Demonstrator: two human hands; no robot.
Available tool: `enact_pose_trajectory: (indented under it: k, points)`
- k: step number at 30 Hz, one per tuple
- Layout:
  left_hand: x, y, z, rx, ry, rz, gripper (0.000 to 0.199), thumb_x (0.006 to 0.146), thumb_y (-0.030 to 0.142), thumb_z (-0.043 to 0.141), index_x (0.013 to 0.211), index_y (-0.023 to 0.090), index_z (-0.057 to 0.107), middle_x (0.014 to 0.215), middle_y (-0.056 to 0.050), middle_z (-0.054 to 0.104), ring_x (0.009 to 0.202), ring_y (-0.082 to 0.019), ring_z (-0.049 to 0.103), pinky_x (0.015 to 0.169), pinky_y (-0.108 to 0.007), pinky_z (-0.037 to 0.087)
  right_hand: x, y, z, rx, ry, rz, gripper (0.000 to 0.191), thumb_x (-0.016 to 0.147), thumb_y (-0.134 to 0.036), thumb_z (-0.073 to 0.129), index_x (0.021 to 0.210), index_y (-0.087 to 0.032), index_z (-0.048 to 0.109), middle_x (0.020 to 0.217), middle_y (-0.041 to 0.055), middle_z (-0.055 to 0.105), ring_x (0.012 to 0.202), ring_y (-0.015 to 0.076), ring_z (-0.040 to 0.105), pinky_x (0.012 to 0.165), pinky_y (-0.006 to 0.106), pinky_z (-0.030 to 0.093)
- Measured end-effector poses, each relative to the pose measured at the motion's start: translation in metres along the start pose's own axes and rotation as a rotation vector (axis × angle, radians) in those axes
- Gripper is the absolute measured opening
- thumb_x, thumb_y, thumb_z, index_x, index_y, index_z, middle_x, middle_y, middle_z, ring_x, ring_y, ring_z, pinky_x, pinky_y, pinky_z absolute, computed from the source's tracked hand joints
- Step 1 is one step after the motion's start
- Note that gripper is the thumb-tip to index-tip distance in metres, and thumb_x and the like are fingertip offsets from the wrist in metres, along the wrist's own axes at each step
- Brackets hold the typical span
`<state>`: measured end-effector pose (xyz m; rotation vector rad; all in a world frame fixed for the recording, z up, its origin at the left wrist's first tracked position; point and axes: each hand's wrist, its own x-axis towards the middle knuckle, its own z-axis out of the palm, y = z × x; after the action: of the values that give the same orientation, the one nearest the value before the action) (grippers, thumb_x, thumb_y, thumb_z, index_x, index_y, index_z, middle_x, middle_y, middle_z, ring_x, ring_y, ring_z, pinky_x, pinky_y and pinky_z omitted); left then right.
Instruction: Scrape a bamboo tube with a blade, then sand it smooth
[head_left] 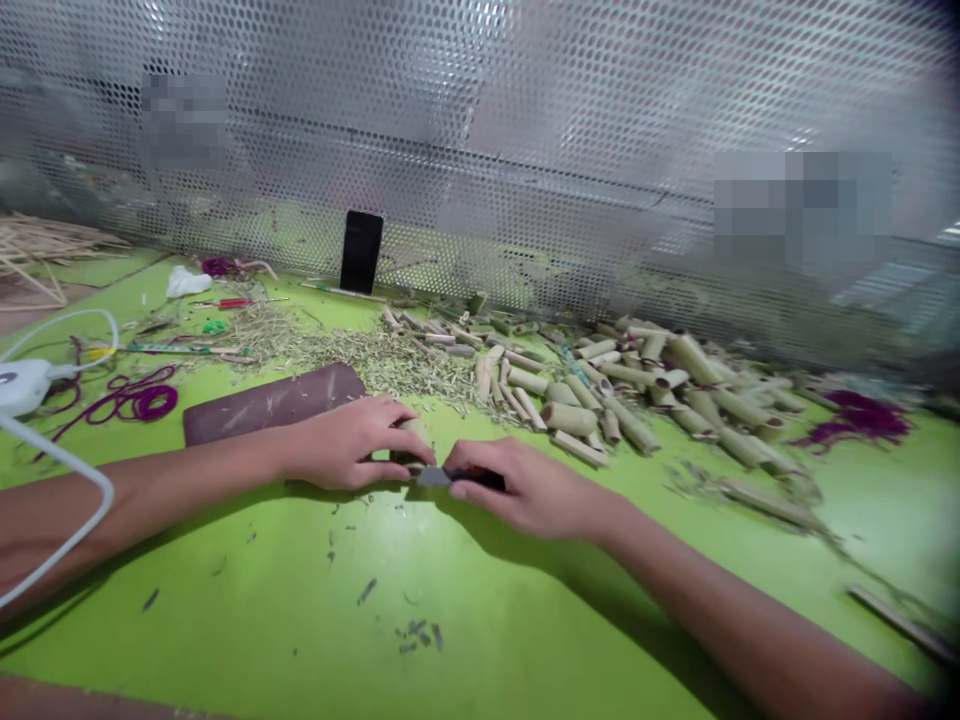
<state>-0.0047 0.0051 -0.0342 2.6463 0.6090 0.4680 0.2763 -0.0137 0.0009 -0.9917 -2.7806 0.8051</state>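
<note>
Green tabletop (555,650) spans the frame; dark shavings (417,636) lie scattered at lower centre. Right hand (536,490), centre: fingers wrapped round a knife (433,477), blade pointing left. Left hand (356,440), just left of it: fingers and thumb clamped on a small bamboo piece (412,430), partly hidden, near the blade; contact cannot be told. Brown block (262,402) lies behind the left hand, left of centre. Farther, right of centre: heaped bamboo segments (570,418). Phone (361,252) stands near-upright, upper centre-left, before a perforated metal sheet (465,130).
</note>
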Motion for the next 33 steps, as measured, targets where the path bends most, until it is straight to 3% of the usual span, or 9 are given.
enact_pose_trajectory:
  k: [4, 9, 13, 23, 33]
  points:
    - [0.000, -0.001, 0.000, -0.040, 0.000, -0.029, 0.036, 0.109, 0.051, 0.054, 0.133, 0.027, 0.067, 0.136, -0.014, 0.065, 0.126, -0.034, 0.059, 0.105, -0.049, 0.047, -0.002, 0.004, 0.000, -0.015, 0.055, 0.029, 0.025, 0.107, -0.041, 0.050, 0.103, -0.022, 0.066, 0.085, 0.0039, 0.073, 0.070, 0.0190, 0.063, 0.065, 0.031, 0.043]
    - [0.004, 0.003, 0.001, -0.127, 0.033, -0.165, 0.059, 0.098, 0.050, 0.073, 0.144, 0.019, 0.053, 0.129, -0.015, 0.070, 0.115, -0.033, 0.065, 0.099, -0.047, 0.052, 0.007, 0.001, 0.011, -0.176, 0.195, 0.167, 0.021, 0.107, -0.033, 0.048, 0.108, -0.020, 0.065, 0.085, 0.0065, 0.074, 0.067, 0.0204, 0.064, 0.060, 0.030, 0.040]
    - [0.006, 0.004, 0.005, -0.129, 0.066, -0.152, 0.064, 0.096, 0.053, 0.073, 0.143, 0.016, 0.049, 0.133, -0.018, 0.067, 0.117, -0.034, 0.064, 0.102, -0.049, 0.051, 0.012, -0.008, 0.015, -0.253, 0.205, 0.158, 0.023, 0.109, -0.031, 0.044, 0.110, -0.021, 0.064, 0.089, 0.0078, 0.076, 0.067, 0.0213, 0.065, 0.059, 0.031, 0.040]
    - [0.010, 0.007, 0.005, -0.230, 0.128, -0.114, 0.043, 0.095, 0.040, 0.080, 0.129, 0.020, 0.063, 0.124, -0.011, 0.073, 0.114, -0.030, 0.068, 0.098, -0.042, 0.053, 0.007, -0.001, 0.012, -0.192, 0.200, 0.123, 0.019, 0.108, -0.032, 0.047, 0.106, -0.022, 0.063, 0.084, 0.0059, 0.074, 0.065, 0.0195, 0.065, 0.059, 0.030, 0.043]
    - [0.005, 0.006, 0.005, -0.153, 0.121, -0.022, 0.034, 0.101, 0.040, 0.072, 0.129, 0.021, 0.068, 0.136, -0.014, 0.069, 0.127, -0.031, 0.065, 0.110, -0.046, 0.048, 0.002, -0.005, 0.009, -0.119, 0.154, 0.073, 0.016, 0.105, -0.029, 0.052, 0.100, -0.021, 0.066, 0.085, 0.0046, 0.074, 0.070, 0.0188, 0.065, 0.065, 0.030, 0.044]
